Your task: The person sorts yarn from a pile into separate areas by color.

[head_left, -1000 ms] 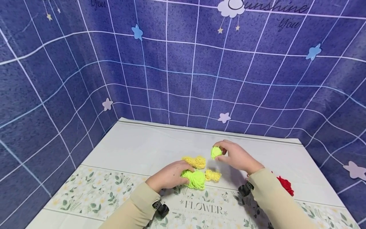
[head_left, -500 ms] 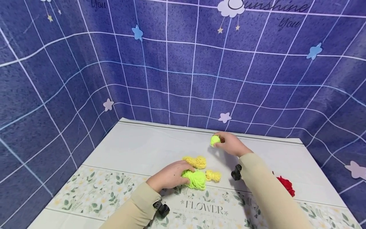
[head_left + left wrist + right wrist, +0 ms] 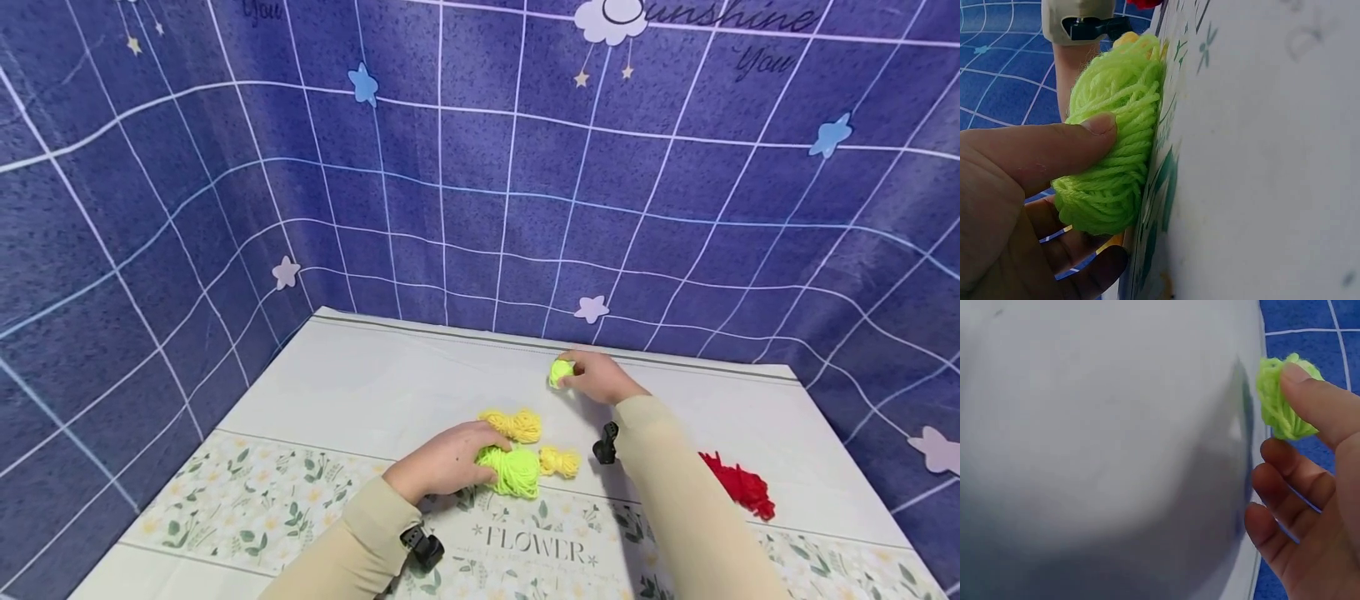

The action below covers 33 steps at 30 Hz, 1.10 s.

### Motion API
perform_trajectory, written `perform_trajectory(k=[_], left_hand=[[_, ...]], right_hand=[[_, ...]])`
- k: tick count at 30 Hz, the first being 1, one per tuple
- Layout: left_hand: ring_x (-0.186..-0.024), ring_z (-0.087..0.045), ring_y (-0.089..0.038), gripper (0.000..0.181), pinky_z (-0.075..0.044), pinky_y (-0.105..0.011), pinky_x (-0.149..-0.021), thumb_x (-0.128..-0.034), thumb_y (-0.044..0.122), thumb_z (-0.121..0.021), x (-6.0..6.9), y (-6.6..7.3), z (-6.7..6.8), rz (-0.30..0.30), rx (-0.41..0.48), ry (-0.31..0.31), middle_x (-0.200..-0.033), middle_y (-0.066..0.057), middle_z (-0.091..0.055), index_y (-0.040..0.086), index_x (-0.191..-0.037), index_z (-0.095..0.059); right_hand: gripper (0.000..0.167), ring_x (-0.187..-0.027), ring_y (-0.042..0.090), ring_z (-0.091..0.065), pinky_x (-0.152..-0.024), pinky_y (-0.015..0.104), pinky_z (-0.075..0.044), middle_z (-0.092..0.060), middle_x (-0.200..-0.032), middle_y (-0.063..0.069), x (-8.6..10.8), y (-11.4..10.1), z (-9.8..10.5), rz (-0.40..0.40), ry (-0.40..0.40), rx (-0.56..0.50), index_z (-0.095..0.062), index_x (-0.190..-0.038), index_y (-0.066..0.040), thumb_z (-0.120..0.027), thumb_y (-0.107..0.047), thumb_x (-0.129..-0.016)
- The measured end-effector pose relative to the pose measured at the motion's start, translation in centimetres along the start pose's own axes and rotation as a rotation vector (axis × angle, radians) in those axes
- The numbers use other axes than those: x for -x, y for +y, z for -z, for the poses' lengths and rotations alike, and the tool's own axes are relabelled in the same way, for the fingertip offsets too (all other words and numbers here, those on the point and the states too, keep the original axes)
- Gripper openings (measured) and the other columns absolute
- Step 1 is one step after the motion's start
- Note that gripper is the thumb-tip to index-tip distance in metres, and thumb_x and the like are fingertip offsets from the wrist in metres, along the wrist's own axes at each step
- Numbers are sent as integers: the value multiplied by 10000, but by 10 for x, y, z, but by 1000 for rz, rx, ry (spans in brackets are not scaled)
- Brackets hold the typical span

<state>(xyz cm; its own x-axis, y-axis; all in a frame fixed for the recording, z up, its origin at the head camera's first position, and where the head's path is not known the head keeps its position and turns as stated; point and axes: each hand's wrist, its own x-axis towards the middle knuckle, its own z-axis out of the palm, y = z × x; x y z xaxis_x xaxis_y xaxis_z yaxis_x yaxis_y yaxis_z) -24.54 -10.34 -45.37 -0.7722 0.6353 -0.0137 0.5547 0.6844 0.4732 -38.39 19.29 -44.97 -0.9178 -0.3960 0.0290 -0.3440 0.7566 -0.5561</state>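
My left hand (image 3: 450,458) grips a large neon-green yarn bundle (image 3: 1110,144) that lies on the table, its thumb across the strands in the left wrist view. Toward the back of the table, my right hand (image 3: 600,377) pinches a small neon-green yarn ball (image 3: 1285,400) between thumb and fingers; the other fingers are spread loosely below it in the right wrist view. Behind the large green bundle lies a darker yellow yarn bundle (image 3: 517,425). To its right sits a smaller pale-yellow yarn bundle (image 3: 559,462).
A red yarn bundle (image 3: 738,485) lies to the right, beside my right forearm. The white table (image 3: 375,375) has a flowered band with the word FLOWER across its front part. A blue gridded cloth (image 3: 480,183) hangs behind and at the sides.
My right hand has carried the small green yarn ball toward the back of the table and slightly left. More of the red yarn shows. The left hand has stayed on the large green bundle.
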Motion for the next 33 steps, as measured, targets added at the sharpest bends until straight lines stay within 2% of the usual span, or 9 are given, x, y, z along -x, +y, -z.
perform_trajectory(k=[4, 11, 19, 23, 28, 33], left_hand=[[-1290, -526, -155, 415, -407, -372, -1104, -913, 269, -765, 0, 0, -1, 8, 10, -1, -1338, 62, -601, 206, -1312, -669], [-1302, -519, -160, 440, -400, -374, -1112, -898, 258, -787, 1, 2, -1, 12, 11, -12, -1341, 69, -599, 209, -1317, -662], [-1326, -512, -182, 424, -356, -378, -1147, -931, 232, -748, -3, 4, -1, 9, -30, -23, -1369, 39, -606, 183, -1341, -653], [-1317, -522, -180, 404, -395, -379, -1119, -947, 243, -731, -3, 5, 2, 1, -1, -16, -1370, 44, -606, 196, -1341, -654], [-1237, -561, -135, 412, -445, -373, -1070, -927, 222, -736, -4, 7, 16, -12, 110, 46, -1297, 88, -627, 199, -1331, -661], [-1120, -590, -111, 383, -476, -364, -1014, -910, 187, -740, -13, 7, 41, -27, 122, 136, -1195, 85, -646, 185, -1288, -679]], right_hand=[[446, -852, 181, -575, -744, 382, -479, -677, -1023, 24, 3, 1, -5, 0, -35, 54, -652, -1354, -175, -746, -282, -932], [499, -869, 173, -581, -765, 385, -484, -677, -1042, 17, 3, 3, -11, -4, -42, 93, -608, -1415, -167, -722, -309, -951], [630, -932, 223, -596, -780, 428, -499, -661, -1095, 84, 9, 2, 0, -38, -46, 73, -515, -1494, -130, -708, -380, -949], [617, -924, 228, -593, -763, 420, -499, -655, -1109, 94, 14, 6, 6, -46, -39, 53, -516, -1490, -127, -693, -386, -959], [587, -881, 219, -596, -732, 397, -505, -659, -1065, 88, 16, 10, 8, -47, -32, 28, -540, -1467, -116, -694, -367, -959], [582, -875, 213, -606, -743, 398, -511, -669, -1037, 84, 17, 10, 10, -12, -23, 22, -546, -1457, -93, -697, -352, -959]])
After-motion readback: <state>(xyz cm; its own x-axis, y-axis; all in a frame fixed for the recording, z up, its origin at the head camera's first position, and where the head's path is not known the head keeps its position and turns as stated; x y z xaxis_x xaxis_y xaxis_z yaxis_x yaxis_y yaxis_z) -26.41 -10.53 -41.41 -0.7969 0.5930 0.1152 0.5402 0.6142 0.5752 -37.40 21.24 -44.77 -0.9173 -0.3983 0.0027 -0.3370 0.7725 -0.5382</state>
